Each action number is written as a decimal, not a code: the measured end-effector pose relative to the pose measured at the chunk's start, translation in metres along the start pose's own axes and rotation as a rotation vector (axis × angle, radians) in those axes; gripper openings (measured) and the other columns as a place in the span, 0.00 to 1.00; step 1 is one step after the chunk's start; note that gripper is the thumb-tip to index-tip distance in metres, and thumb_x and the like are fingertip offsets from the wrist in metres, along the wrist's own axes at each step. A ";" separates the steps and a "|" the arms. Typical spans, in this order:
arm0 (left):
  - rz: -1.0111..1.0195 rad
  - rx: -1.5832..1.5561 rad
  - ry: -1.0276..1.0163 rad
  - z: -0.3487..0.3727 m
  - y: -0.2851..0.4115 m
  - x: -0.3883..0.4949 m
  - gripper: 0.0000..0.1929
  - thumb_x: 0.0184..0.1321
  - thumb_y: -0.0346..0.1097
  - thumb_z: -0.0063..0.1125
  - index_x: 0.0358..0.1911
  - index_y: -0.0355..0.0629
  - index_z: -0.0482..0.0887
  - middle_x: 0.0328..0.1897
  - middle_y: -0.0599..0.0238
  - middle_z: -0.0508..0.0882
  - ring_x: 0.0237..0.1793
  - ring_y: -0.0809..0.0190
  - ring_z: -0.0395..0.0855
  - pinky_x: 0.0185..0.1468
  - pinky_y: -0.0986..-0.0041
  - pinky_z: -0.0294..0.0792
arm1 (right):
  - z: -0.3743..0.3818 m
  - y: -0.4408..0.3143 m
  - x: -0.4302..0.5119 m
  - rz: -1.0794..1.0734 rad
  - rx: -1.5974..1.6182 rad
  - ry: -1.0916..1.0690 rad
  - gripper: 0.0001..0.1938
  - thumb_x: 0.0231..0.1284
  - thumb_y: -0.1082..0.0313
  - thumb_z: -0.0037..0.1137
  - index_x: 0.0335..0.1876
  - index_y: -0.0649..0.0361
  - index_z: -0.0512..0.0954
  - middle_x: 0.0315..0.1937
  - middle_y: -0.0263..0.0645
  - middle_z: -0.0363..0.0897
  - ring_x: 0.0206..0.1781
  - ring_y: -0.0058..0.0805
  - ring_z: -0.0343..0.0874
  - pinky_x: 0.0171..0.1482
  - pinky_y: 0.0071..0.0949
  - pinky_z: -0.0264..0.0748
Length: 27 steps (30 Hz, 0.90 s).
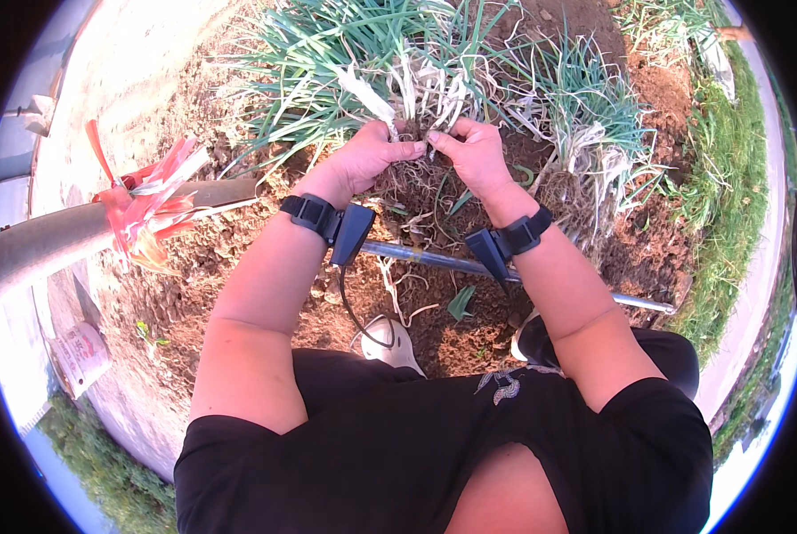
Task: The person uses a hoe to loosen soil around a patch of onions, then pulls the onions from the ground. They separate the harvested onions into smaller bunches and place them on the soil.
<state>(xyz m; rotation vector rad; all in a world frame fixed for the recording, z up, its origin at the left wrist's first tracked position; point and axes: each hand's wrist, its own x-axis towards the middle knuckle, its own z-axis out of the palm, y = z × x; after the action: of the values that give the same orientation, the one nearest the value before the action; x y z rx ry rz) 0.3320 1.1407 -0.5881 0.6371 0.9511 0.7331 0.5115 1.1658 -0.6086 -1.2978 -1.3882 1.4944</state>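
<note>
In the head view, my left hand (366,155) grips the base of a pale stalk with a dry white sheath (369,95) at the root end of a pile of green onions (331,60). My right hand (470,150) pinches the lower ends of whitish green onion stalks (453,100) between thumb and fingers. Both thumbs are close together over dark, soil-covered roots (411,170). A second bunch of green onions (595,113), with dry skins and tangled roots, lies to the right. Each of my wrists wears a black strap with a black device.
A metal pole (438,259) crosses the soil below my hands. At left, a thick pole (44,243) has red and pink plastic strips (148,207) tied round it. A whitish bucket (81,357) bearing writing stands at lower left. Grass (732,220) and a paved path lie right.
</note>
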 end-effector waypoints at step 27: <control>0.105 -0.112 0.304 -0.017 0.015 -0.005 0.21 0.44 0.18 0.54 0.47 0.36 0.75 0.38 0.61 0.83 0.38 0.61 0.82 0.44 0.68 0.77 | -0.028 -0.018 0.015 0.162 0.426 0.449 0.03 0.54 0.78 0.51 0.34 0.63 0.75 0.24 0.29 0.74 0.25 0.14 0.68 0.26 0.18 0.66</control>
<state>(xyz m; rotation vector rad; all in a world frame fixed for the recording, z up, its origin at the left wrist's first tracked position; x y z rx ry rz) 0.3113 1.1479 -0.5815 0.4872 1.1521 0.9891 0.5325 1.1909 -0.5921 -1.3771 -0.6506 1.3905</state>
